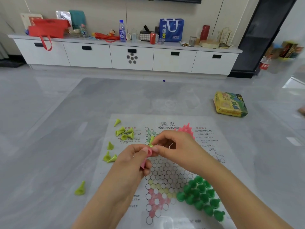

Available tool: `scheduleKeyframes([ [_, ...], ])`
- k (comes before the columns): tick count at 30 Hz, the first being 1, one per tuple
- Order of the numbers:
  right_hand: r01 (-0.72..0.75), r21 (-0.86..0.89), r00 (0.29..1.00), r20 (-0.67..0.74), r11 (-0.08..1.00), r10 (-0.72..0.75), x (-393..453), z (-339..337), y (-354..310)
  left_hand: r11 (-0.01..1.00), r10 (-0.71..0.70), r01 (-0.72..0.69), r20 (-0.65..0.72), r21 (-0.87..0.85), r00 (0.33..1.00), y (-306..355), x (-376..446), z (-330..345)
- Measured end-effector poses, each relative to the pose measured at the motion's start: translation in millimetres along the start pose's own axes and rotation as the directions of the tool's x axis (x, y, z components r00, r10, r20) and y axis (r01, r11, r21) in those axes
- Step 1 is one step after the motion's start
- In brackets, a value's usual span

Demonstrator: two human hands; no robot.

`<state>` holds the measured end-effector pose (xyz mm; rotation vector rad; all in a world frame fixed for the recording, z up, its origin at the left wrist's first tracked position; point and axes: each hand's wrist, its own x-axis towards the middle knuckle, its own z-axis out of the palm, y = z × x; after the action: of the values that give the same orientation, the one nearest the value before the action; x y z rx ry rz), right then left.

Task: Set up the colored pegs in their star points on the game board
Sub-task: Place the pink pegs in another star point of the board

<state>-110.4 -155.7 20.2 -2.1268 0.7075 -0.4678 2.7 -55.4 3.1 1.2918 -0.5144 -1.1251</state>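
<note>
Head view, the only view supplied. The game board (166, 176), a thin printed sheet, lies flat on a grey floor mat (115, 96). Both hands are raised over its centre, fingertips meeting.

Left hand (133, 160): fingers curled round a pink peg (147, 158), which runs down through the fist with its wide mouth uppermost at the fingertips.

Right hand (176, 147): thumb and forefinger pinch the base of a yellow-green peg (151, 140), tip pointing up and away. That base sits at the mouth of the pink peg; whether the two are nested or merely touching cannot be determined.

Peg locations:
- Dark green pegs (200, 195) stand clustered on the near-right star point.
- Pink pegs (187, 129) stand grouped on the far point, partly hidden behind the right hand.
- Loose yellow-green pegs (124, 133) lie tipped over at the board's far-left corner, more (109, 156) at its left edge, and one (80, 189) apart on the mat.
- The near pink-printed point and the far-left green-printed point show bare circles.

Assessment of handling: the pegs appear to be hollow plastic cones, light, stiff and smooth. Judged likely to stack and jam together, to roll when laid down, and to topple if nudged. Best hold is a pinch on the narrow upper shaft, setting the flared base flat on its circle. The board is thin and may shift.

A game box (230, 104) rests on the floor beyond.
</note>
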Motion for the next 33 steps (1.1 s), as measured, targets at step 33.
scheduleKeyframes([
  [33, -0.247, -0.415, 0.949, -0.287, 0.876, 0.132, 7, -36, 49, 0.999, -0.027, 0.022, -0.110, -0.045, 0.994, 4, -2, 5],
])
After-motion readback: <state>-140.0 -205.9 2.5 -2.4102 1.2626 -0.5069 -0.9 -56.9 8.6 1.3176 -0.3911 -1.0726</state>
